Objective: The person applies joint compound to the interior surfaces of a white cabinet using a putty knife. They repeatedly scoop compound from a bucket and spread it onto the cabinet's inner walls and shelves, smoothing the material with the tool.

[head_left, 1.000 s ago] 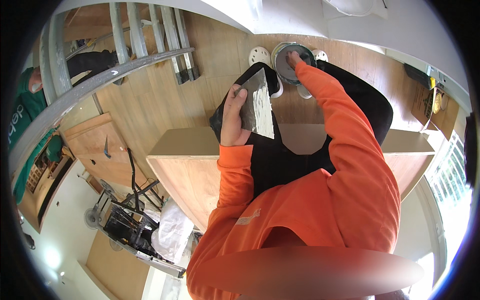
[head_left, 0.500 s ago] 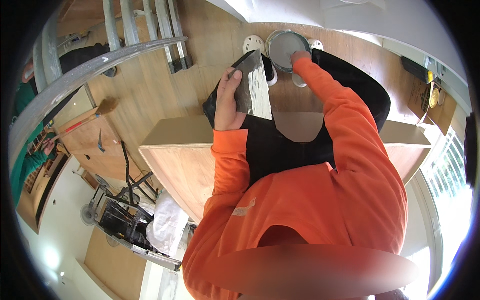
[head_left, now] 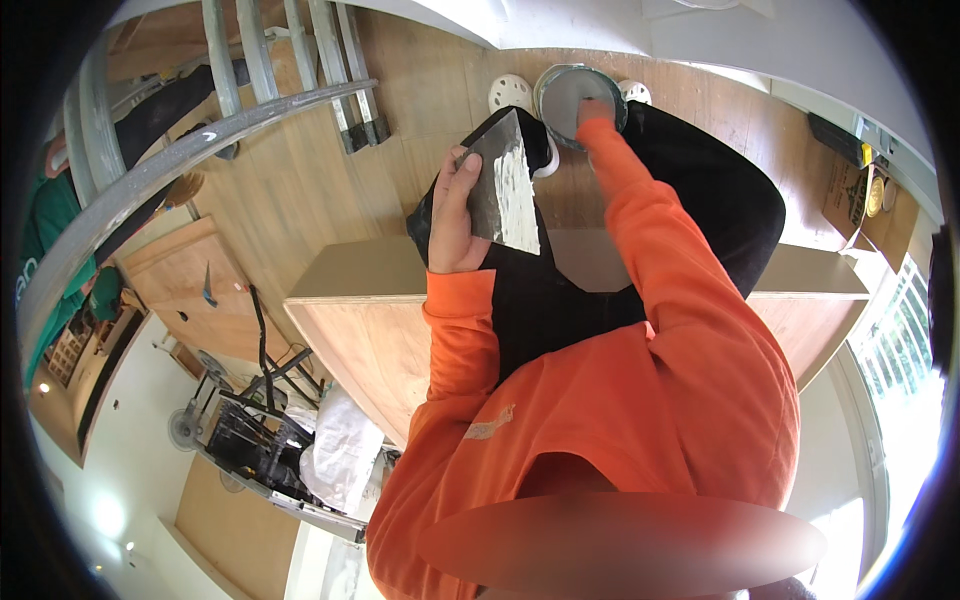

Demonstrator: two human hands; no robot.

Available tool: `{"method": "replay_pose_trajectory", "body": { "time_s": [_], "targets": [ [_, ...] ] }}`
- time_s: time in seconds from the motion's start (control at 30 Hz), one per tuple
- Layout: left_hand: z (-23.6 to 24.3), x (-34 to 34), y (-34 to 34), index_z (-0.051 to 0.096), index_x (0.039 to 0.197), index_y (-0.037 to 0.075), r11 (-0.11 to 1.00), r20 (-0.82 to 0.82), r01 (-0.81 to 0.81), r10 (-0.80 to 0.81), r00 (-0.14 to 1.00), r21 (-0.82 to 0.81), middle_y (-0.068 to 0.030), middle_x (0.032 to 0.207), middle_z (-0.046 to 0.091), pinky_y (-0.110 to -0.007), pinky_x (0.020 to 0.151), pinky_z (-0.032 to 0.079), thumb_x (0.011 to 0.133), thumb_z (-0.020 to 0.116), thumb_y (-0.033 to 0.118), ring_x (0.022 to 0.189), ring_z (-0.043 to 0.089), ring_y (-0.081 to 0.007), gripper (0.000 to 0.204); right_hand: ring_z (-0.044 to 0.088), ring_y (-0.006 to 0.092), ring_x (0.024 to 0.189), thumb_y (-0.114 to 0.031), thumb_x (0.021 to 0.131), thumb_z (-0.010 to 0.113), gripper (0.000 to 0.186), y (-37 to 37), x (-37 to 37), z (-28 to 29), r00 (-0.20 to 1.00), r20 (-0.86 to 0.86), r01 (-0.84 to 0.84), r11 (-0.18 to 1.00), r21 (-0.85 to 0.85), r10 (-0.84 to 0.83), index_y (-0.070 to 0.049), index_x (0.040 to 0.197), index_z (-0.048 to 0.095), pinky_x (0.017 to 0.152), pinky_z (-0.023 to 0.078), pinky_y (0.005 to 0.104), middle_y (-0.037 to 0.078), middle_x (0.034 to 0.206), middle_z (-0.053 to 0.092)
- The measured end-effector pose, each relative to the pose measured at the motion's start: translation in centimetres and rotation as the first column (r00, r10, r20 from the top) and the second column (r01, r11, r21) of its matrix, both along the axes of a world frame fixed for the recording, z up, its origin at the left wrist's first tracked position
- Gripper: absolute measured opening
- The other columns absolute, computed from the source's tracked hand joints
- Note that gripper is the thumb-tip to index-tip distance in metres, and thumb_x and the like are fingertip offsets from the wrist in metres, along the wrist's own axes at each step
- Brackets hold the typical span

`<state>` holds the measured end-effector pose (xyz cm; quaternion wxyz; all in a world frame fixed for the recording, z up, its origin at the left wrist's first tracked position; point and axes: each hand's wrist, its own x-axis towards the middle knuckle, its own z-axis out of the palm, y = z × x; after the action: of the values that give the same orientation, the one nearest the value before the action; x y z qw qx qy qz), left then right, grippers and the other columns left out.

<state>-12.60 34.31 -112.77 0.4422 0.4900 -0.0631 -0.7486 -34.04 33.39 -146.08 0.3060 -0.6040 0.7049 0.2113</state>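
Observation:
My left hand (head_left: 455, 220) grips a wide steel trowel blade (head_left: 487, 200), thumb on its face and the other fingers mostly behind it. White paste (head_left: 517, 205) coats a long strip down the blade's right side. Between my feet stands a round bucket (head_left: 545, 112) of smooth grey material (head_left: 570, 95). Over its right part, my right hand (head_left: 597, 112) reaches inside with closed fingers; whatever they hold is hidden.
I sit on a long wooden box bench (head_left: 350, 272). A metal ladder (head_left: 240, 125) lies across the upper left, by a co-worker in a green top (head_left: 62, 225). Left stand a wooden board (head_left: 190, 275) and a wheeled cart (head_left: 245, 440). A cardboard box (head_left: 843, 195) is far right.
My right forearm has swung left over the bucket, its hand moving slightly left inside. The left hand and trowel blade sit slightly lower in the picture. The co-worker has shifted, and the broom is mostly out of sight.

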Motion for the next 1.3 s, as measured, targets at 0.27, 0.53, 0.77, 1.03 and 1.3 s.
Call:
{"method": "replay_pose_trajectory", "body": {
  "time_s": [0.27,0.53,0.77,1.03,1.3],
  "targets": [
    [-0.4,-0.4,0.2,0.053,0.107,0.009,0.999,-0.014,0.03,-0.03,0.999,-0.02,-0.0035,0.097,0.065,-0.026,0.075,0.053,0.096,0.058,0.021,0.085,0.065,-0.0124,0.017,0.07,0.0293,0.095,-0.009,0.083,0.061,0.022,0.7,-1.0,2.9,0.929,0.041,-0.368,0.93,-0.02,0.368,-0.01,0.101,0.072,0.078,0.058,0.0391,0.013,0.104,0.071],
    [-0.2,0.0,0.0,0.053,0.109,0.008,0.999,0.001,0.038,-0.038,0.999,-0.036,-0.0036,0.097,0.065,-0.027,0.075,0.053,0.096,0.058,0.021,0.085,0.065,-0.0125,0.019,0.069,0.0278,0.098,-0.012,0.068,0.078,0.027,-2.2,1.6,4.1,0.944,0.004,-0.33,0.943,-0.044,0.33,-0.012,0.095,0.074,0.08,0.057,0.0379,0.011,0.104,0.071],
    [-0.2,0.0,0.2,0.053,0.109,0.008,0.999,0.007,0.035,-0.035,0.999,-0.014,-0.0031,0.096,0.065,-0.026,0.075,0.053,0.095,0.059,0.022,0.083,0.064,-0.0121,0.02,0.068,0.0277,0.102,-0.014,0.069,0.078,0.029,-2.3,-1.6,3.0,0.936,-0.004,-0.352,0.934,0.063,0.353,-0.011,0.098,0.074,0.084,0.056,0.0395,0.012,0.107,0.07],
    [-0.1,-0.1,0.2,0.053,0.109,0.008,1.0,0.053,0.031,-0.031,0.998,0.005,-0.0028,0.096,0.064,-0.026,0.074,0.052,0.096,0.058,0.022,0.083,0.064,-0.012,0.02,0.069,0.0278,0.098,-0.013,0.08,0.068,0.019,-0.1,0.5,3.2,0.942,0.012,-0.337,0.941,0.041,0.337,-0.009,0.097,0.074,0.079,0.057,0.0389,0.013,0.108,0.07],
    [-0.4,-0.5,-0.1,0.052,0.111,0.008,1.0,0.043,0.021,-0.021,0.999,-0.002,-0.0044,0.097,0.064,-0.027,0.074,0.053,0.096,0.058,0.022,0.082,0.066,-0.0136,0.022,0.069,0.0266,0.099,-0.013,0.082,0.066,0.02,-2.4,-0.6,1.9,0.983,-0.098,-0.158,0.987,-0.036,0.154,-0.01,0.1,0.074,0.079,0.058,0.0373,0.013,0.106,0.071]
  ]
}}
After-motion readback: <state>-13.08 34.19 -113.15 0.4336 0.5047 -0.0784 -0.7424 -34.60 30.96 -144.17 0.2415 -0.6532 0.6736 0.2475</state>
